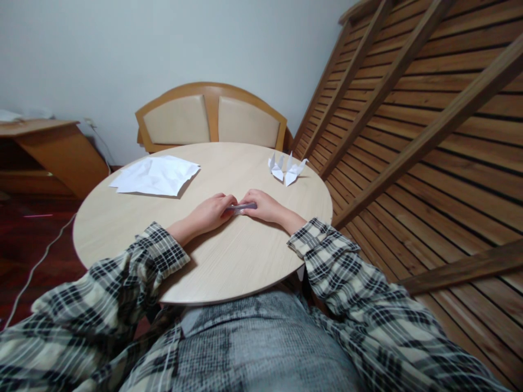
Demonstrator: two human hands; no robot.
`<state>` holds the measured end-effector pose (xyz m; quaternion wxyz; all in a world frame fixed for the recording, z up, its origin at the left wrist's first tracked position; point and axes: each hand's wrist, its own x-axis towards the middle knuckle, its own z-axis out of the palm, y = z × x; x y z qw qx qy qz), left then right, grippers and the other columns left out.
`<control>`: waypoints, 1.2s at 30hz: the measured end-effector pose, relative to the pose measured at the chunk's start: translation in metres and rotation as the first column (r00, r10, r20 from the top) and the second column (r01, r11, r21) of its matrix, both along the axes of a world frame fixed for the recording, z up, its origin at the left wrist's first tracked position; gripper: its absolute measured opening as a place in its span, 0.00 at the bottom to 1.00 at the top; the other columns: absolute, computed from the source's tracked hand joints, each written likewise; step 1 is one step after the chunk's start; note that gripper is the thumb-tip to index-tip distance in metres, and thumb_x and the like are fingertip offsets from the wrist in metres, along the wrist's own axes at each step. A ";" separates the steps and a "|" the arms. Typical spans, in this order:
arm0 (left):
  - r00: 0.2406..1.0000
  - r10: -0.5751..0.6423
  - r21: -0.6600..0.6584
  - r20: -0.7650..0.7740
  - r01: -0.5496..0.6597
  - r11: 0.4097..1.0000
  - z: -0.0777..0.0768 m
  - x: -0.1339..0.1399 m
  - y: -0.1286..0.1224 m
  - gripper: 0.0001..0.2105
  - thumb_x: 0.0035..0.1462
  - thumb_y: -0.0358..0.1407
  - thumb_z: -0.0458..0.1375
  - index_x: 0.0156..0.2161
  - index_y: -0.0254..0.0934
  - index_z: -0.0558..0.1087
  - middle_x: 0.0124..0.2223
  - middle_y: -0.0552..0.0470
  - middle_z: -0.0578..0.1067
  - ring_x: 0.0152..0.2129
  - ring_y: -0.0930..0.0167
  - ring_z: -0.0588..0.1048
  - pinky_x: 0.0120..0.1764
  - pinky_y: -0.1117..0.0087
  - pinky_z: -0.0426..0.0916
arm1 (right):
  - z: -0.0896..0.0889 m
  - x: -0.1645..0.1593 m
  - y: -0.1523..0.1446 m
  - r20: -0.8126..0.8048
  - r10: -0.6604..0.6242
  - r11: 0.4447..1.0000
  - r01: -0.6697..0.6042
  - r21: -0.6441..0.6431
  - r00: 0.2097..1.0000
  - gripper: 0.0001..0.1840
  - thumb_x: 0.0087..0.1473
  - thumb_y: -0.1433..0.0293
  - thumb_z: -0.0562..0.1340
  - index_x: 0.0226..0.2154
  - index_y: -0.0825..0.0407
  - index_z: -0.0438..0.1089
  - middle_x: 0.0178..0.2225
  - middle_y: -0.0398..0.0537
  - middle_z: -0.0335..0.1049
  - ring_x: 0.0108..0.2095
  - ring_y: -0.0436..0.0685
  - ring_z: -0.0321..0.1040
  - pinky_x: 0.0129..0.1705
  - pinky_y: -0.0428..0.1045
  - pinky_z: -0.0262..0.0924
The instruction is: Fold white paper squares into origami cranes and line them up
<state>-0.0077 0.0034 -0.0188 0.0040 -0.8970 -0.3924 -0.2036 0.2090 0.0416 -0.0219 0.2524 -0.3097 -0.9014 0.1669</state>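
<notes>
Both hands meet near the middle of the round table [229, 261], pinching a small folded piece of paper [244, 207] between them. My left hand [212, 211] has its fingers closed on the paper's left end. On the other end, the fingers of my right hand [265, 206] are closed too. The paper looks narrow and greyish in the shade, and the fingers cover much of it. Beyond my right hand stand two white paper cranes, one crane [276, 170] just left of the other crane [292, 173].
Several white paper sheets [157, 175] lie loosely stacked at the table's far left. Behind the table is a padded wooden headboard [214, 111]. A slatted wooden panel [408, 147] leans close on the right. To the left are a wooden desk [61, 147] and a white cable [38, 267].
</notes>
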 end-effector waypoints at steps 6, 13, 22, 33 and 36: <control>0.999 -0.030 -0.015 -0.013 0.030 0.999 0.003 0.001 -0.001 0.10 0.63 0.32 0.52 0.44 0.35 0.75 0.36 0.45 0.77 0.36 0.66 0.74 0.40 0.64 0.70 | 0.003 0.000 -0.002 0.040 -0.087 0.996 0.086 0.030 0.995 0.05 0.52 0.69 0.68 0.33 0.52 0.75 0.33 0.47 0.69 0.38 0.55 0.64 0.45 0.52 0.56; 0.998 -0.056 0.008 -0.038 0.056 0.998 0.006 0.002 -0.003 0.11 0.64 0.34 0.52 0.43 0.36 0.77 0.37 0.45 0.78 0.35 0.65 0.74 0.39 0.64 0.69 | 0.002 0.001 -0.002 0.002 -0.040 0.999 0.040 0.007 0.999 0.02 0.53 0.71 0.67 0.32 0.52 0.74 0.33 0.45 0.68 0.36 0.53 0.64 0.43 0.49 0.57; 0.996 -0.076 0.002 -0.038 0.076 0.997 0.003 -0.001 0.001 0.10 0.64 0.38 0.54 0.43 0.36 0.76 0.36 0.46 0.78 0.37 0.64 0.73 0.42 0.63 0.69 | 0.001 0.003 -0.001 0.000 -0.013 1.000 0.013 0.025 1.000 0.05 0.53 0.71 0.65 0.36 0.52 0.74 0.35 0.46 0.69 0.39 0.54 0.65 0.45 0.50 0.58; 0.993 -0.111 0.010 -0.036 0.112 0.994 -0.001 -0.005 0.007 0.11 0.65 0.37 0.53 0.44 0.36 0.76 0.39 0.45 0.79 0.38 0.64 0.73 0.42 0.64 0.68 | 0.004 0.002 -0.002 0.013 -0.019 1.000 0.019 -0.008 1.000 0.03 0.55 0.70 0.66 0.34 0.52 0.74 0.34 0.47 0.70 0.37 0.54 0.65 0.43 0.50 0.57; 0.993 -0.111 0.009 -0.027 0.112 0.994 -0.001 -0.006 0.008 0.12 0.65 0.37 0.52 0.45 0.36 0.76 0.39 0.45 0.80 0.38 0.65 0.74 0.42 0.64 0.68 | 0.003 0.002 -0.001 -0.002 -0.014 1.000 0.014 -0.002 1.000 0.03 0.55 0.70 0.66 0.33 0.52 0.74 0.33 0.46 0.70 0.37 0.54 0.65 0.42 0.49 0.57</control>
